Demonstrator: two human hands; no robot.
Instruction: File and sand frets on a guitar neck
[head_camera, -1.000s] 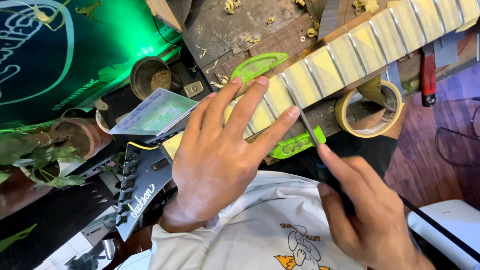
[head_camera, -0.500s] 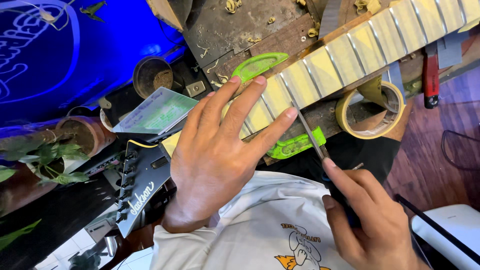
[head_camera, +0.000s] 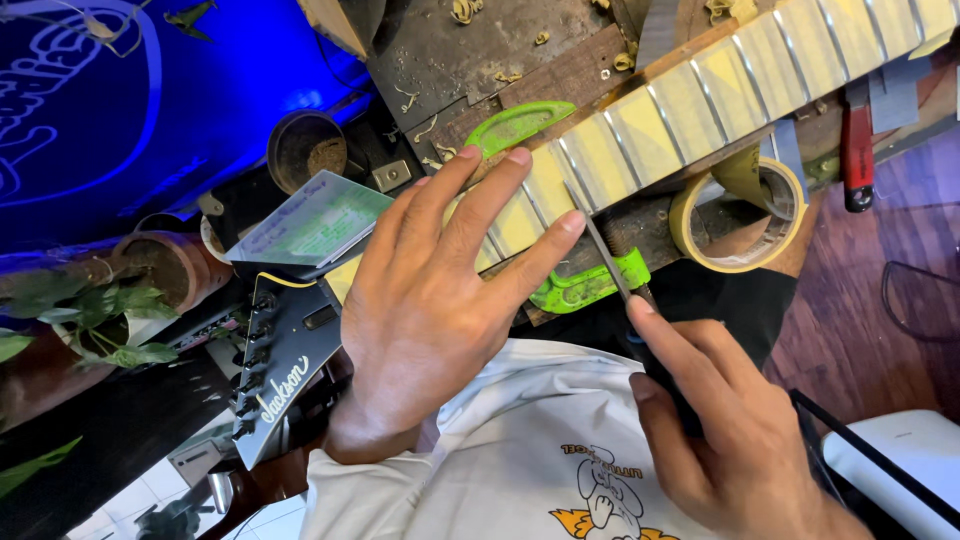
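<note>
1. The left hand (head_camera: 430, 300) lay flat on the guitar neck (head_camera: 640, 130), fingers spread wide and pressing down near the headstock (head_camera: 285, 375). Across the 2 earlier pictures and this one it kept that same spot, with its fingertips on the taped fretboard.
2. The right hand (head_camera: 730, 420) was closed around the dark handle of a slim metal file (head_camera: 605, 255), index finger laid along the top. The file's tip met the near edge of the neck, just right of the left hand's lowest finger. Compared with 1 second earlier, the file sat at much the same fret with only a slight shift in angle, which suggested short strokes on 1 fret rather than a move along the neck.
3. The neck ran from near left to far right across the cluttered surface (head_camera: 450, 50), with yellowish masking tape between the frets. A green clamp (head_camera: 585, 285) sat under its near edge, and a second green piece (head_camera: 515, 125) at its far edge.
4. The plainest change was the light: the panel (head_camera: 120, 110) at far left glowed green 1 second earlier and blue after that. It did not bear on the filing.
5. A roll of masking tape (head_camera: 745, 215) lay right of the file, a red-handled tool (head_camera: 857, 150) farther right, and a potted plant (head_camera: 110, 300) at left.
</note>
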